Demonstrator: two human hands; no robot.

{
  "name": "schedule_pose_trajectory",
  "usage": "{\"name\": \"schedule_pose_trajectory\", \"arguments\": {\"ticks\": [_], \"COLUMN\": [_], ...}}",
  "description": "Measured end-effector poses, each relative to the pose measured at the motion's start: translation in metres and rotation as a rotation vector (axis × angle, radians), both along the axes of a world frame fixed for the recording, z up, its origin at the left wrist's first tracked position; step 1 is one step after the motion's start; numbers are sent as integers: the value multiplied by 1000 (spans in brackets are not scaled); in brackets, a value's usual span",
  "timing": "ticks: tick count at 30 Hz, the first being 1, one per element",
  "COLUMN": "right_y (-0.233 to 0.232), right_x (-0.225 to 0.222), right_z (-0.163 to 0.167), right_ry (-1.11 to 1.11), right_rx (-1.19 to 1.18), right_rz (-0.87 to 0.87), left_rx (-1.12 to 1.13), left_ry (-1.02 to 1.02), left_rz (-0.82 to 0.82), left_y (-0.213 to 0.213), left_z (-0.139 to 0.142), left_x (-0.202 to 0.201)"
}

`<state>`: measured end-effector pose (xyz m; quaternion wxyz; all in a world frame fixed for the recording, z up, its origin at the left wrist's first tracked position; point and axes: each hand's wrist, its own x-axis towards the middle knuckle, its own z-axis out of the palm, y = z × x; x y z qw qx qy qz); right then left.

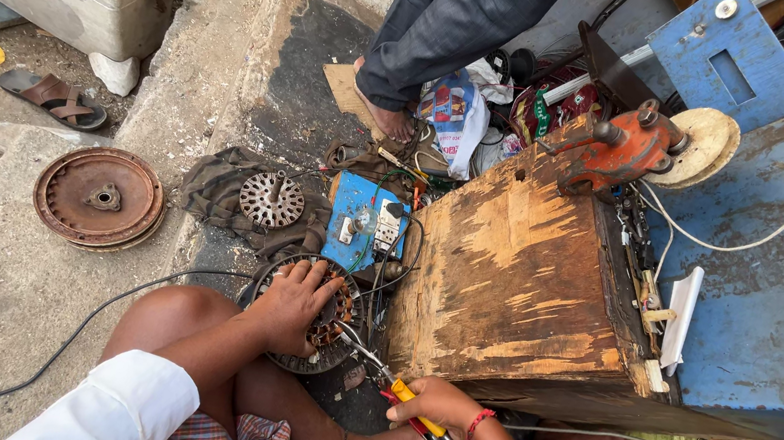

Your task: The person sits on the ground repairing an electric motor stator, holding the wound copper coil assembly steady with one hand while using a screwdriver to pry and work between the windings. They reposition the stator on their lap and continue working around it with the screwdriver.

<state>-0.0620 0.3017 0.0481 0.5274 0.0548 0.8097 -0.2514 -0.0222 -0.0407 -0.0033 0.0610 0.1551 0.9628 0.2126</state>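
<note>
My left hand (292, 304) presses flat on a round motor stator with copper windings (335, 322) that lies on the ground in front of my knee. My right hand (436, 403) is closed on a pair of pliers with yellow and red handles (398, 387); its metal jaws point left and touch the stator's right edge. A red thread bracelet (476, 425) circles my right wrist. My bare foot rests below the stator.
A worn wooden box (516, 277) with an orange winding machine (618, 149) stands right of the stator. Behind it lie a blue electrical board (366, 222), a second finned rotor (273, 199) on cloth, a rusty round cover (99, 197). Another person's legs (438, 24) stand beyond.
</note>
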Motion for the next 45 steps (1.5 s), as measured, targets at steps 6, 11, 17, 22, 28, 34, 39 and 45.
{"name": "schedule_pose_trajectory", "arguments": {"ticks": [6, 11, 17, 22, 28, 34, 39, 45], "right_y": [2, -7, -12, -8, 3, 5, -13, -32], "right_x": [5, 16, 26, 23, 11, 10, 22, 27], "right_z": [19, 46, 55, 45, 29, 23, 35, 45], "right_ry": [-61, -103, -74, 68, 255, 571, 578, 634], "right_rx": [-74, 5, 38, 25, 54, 8, 168, 234], "right_rz": [-60, -66, -141, -130, -95, 177, 99, 309], "left_rx": [32, 30, 9, 5, -23, -22, 3, -7], "left_ry": [22, 16, -18, -20, -85, -78, -79, -76], "left_rz": [16, 15, 5, 7, -4, -21, -3, 6], "left_y": [2, 2, 1, 1, 0, 0, 1, 2], "left_z": [-3, -2, 1, 4, 8, 9, 7, 12], "left_x": [1, 1, 1, 0, 0, 0, 0, 1]}}
